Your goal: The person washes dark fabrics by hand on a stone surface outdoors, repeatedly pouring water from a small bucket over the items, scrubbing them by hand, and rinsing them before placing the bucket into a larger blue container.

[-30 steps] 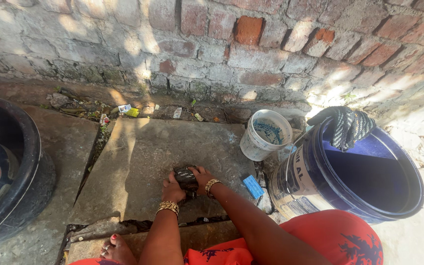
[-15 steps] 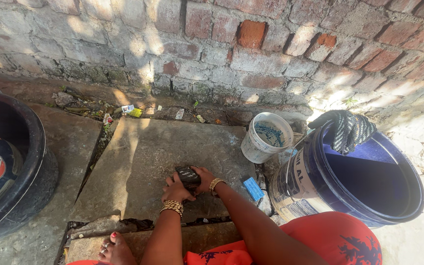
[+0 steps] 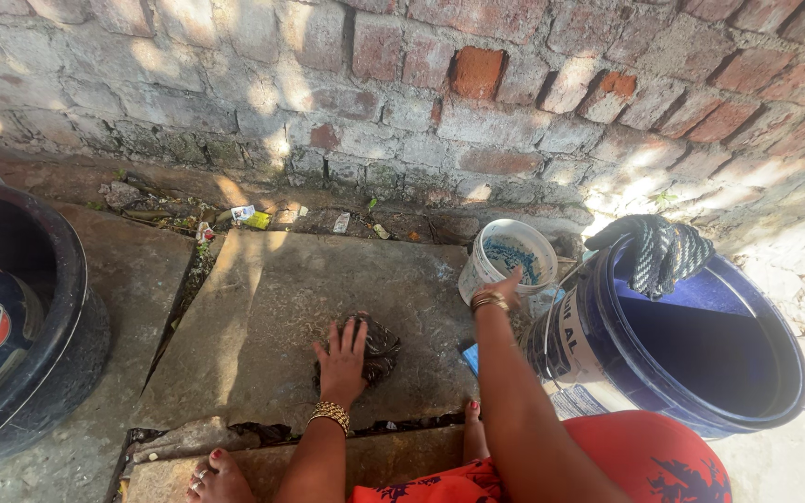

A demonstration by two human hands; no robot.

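Note:
My left hand [image 3: 343, 359] lies flat, fingers spread, pressing a small dark wet cloth [image 3: 380, 346] onto a grey stone slab [image 3: 263, 317]. My right hand [image 3: 505, 284] reaches up to the rim of a small white tub [image 3: 507, 256] with blue powder inside; its fingers are partly hidden by my wrist, so I cannot tell whether they grip anything. A blue soap bar [image 3: 470, 358] peeks out beside my right forearm.
A large blue bucket [image 3: 701, 335] stands at the right with a dark checked cloth [image 3: 659, 247] draped over its rim. A black tub [image 3: 20, 317] with a container inside sits at the left. A brick wall [image 3: 421, 93] runs along the back. My feet [image 3: 216, 475] rest at the slab's near edge.
Both hands were bunched around the dark cloth. Now my right hand has left it and moved right to the white tub, and my left hand has flattened over the cloth.

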